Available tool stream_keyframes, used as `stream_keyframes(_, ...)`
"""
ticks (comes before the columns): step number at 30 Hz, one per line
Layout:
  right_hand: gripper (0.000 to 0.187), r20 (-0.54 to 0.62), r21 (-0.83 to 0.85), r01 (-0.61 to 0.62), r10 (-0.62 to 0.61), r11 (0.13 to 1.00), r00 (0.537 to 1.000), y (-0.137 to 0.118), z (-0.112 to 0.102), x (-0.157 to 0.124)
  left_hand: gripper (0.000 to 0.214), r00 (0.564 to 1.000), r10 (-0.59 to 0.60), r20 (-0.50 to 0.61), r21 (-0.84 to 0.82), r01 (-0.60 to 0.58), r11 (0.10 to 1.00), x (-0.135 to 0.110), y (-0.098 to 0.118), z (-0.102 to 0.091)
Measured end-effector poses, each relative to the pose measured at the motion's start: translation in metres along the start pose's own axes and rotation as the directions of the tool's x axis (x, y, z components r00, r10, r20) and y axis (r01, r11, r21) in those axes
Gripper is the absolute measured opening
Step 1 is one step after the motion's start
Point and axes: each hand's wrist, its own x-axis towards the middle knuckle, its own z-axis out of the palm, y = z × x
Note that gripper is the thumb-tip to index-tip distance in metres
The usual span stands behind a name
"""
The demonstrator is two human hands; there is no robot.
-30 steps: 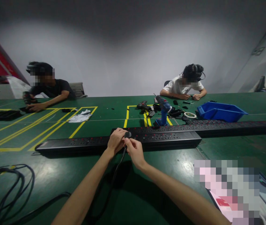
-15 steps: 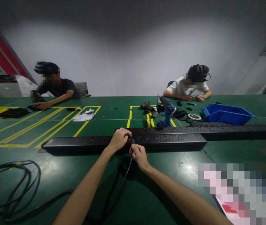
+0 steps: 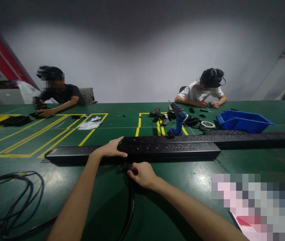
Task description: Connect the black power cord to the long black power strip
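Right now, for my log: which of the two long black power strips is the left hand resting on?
The nearer strip: the left hand lies flat on it. The farther strip behind runs off right, untouched.

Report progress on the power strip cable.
Done: nothing is visibly plugged into the power strip. In hand: the left hand lies flat on the strip; the right hand pinches the black cable by its plug, beside the strip's near edge. Left: the plug sits in no socket.
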Motion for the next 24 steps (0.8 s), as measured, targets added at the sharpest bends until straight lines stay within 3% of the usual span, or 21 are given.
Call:
stream_keyframes(3, 0.011, -0.056, -0.107, 0.043, -0.050, 0.993, 0.997, -0.001, 0.000, -0.002, 0.097, 0.994, -0.066, 0.092, 0.082, 0.058, 0.995, 0.001, 0.000, 0.003)
stream_keyframes(6, 0.014, -0.142, -0.249, 0.106, -0.145, 0.963, 0.979, 0.002, -0.007, 0.000, 0.093, 0.984, -0.163, 0.068, 0.216, 0.145, 0.965, 0.003, 0.001, 0.009)
stream_keyframes(9, 0.016, -0.231, -0.362, 0.103, -0.196, 0.926, 0.953, 0.011, -0.021, 0.005, 0.086, 0.981, -0.167, 0.094, 0.250, 0.139, 0.958, 0.004, 0.000, 0.012)
stream_keyframes(13, 0.033, -0.372, -0.423, -0.074, -0.098, 0.903, 0.923, 0.025, -0.036, 0.009, 0.083, 0.973, -0.167, 0.157, 0.204, 0.133, 0.970, 0.006, -0.005, 0.009)
stream_keyframes(16, 0.039, -0.403, -0.442, -0.167, -0.029, 0.881, 0.915, 0.029, -0.038, 0.007, 0.090, 0.968, -0.179, 0.176, 0.186, 0.146, 0.972, 0.007, -0.009, 0.005)
stream_keyframes(24, 0.036, -0.400, -0.437, -0.186, -0.005, 0.880, 0.916, 0.029, -0.036, 0.004, 0.087, 0.973, -0.152, 0.172, 0.082, 0.140, 0.987, 0.004, -0.016, -0.003)
